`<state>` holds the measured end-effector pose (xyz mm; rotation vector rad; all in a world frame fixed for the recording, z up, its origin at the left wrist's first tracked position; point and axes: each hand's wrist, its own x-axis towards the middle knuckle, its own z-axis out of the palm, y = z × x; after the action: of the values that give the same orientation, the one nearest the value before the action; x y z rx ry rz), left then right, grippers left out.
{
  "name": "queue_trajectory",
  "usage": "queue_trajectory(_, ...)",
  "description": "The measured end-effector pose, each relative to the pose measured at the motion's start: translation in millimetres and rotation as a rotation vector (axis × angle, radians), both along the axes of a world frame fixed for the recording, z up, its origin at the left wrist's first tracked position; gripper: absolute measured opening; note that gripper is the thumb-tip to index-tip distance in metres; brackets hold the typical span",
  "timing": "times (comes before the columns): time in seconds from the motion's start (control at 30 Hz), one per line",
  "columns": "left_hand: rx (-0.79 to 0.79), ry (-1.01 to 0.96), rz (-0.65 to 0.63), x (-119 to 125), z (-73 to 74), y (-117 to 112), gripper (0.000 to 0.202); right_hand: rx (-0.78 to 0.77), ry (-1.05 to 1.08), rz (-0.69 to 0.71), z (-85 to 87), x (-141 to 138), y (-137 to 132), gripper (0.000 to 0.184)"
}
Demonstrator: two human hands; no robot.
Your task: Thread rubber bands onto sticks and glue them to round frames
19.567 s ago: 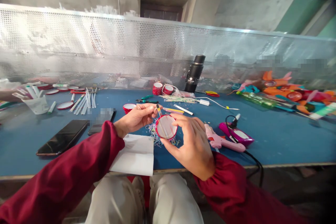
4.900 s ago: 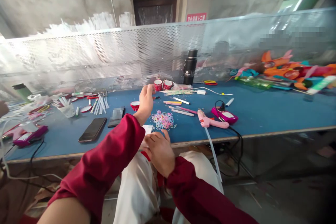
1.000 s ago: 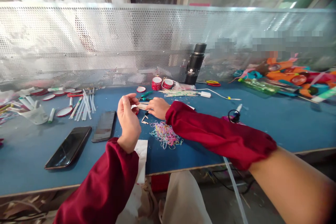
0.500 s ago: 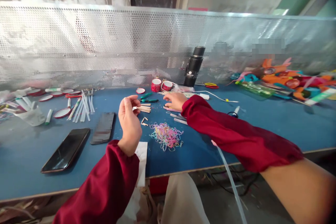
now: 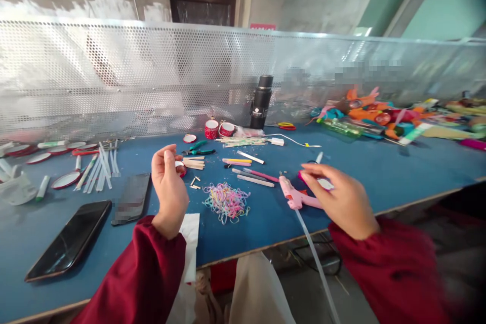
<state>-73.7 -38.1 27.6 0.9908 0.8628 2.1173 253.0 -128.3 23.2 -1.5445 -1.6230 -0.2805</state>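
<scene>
My left hand (image 5: 167,185) is raised over the blue table (image 5: 379,172), its fingers curled in a pinch on something small that I cannot make out. A red-rimmed cap (image 5: 182,169) shows just behind its fingertips. My right hand (image 5: 339,195) hovers with fingers apart at the rear of a pink glue gun (image 5: 293,196), close to it but gripping nothing. A clear glue stick (image 5: 315,258) trails from the gun past the table edge. A heap of pastel rubber bands (image 5: 226,201) lies between the hands.
Two dark phones (image 5: 70,240) (image 5: 131,197) lie at the left and a white paper (image 5: 189,243) hangs over the front edge. Wooden sticks (image 5: 193,163), pens (image 5: 250,178), red cups (image 5: 211,129), a black flask (image 5: 261,102), colourful toys (image 5: 364,111), and lids and white sticks (image 5: 91,167) are also here.
My right hand has pulled back from the sticks at the table's middle and come down to the right by the glue gun. The left hand has stayed raised and pinched.
</scene>
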Motion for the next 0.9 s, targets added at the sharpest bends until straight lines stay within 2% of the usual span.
queue_trajectory(0.1,-0.013,0.008,0.03,-0.9,-1.8,1.2,0.025,0.044,0.168,-0.116,-43.6,16.6,-20.4,0.035)
queue_trajectory(0.2,-0.02,0.032,0.04,-0.6,-4.5,3.0,0.028,0.095,0.393,-0.158,-68.1,24.6,-25.6,0.038)
queue_trajectory(0.33,-0.043,0.085,-0.025,2.5,-8.2,3.4,0.032,0.183,0.65,-0.077,-76.1,26.2,-18.3,0.041)
queue_trajectory(0.47,-0.022,0.242,-0.089,7.3,-11.9,0.5,0.034,0.299,0.639,-0.113,-73.8,26.5,-16.5,0.046)
queue_trajectory(0.57,0.049,0.31,-0.105,11.5,-12.1,-4.4,0.034,0.363,0.562,-0.187,-60.0,20.9,-28.0,0.041)
queue_trajectory(0.63,0.103,0.289,-0.095,13.9,-10.4,-8.5,0.034,0.379,0.482,-0.195,-40.0,10.4,-37.4,0.035)
queue_trajectory(0.7,0.129,0.237,-0.068,15.4,-7.9,-12.2,0.036,0.334,0.314,-0.16,-11.9,-5.3,-41.9,0.028)
queue_trajectory(0.8,0.096,0.154,-0.038,16.4,-5.1,-15.9,0.038,0.302,-0.06,0.015,34.2,-34.0,-29.7,0.016)
queue_trajectory(0.9,0.047,0.106,-0.054,17.7,-4.7,-18.2,0.04,0.171,-0.3,0.207,64.6,-62.2,9.0,0.02)
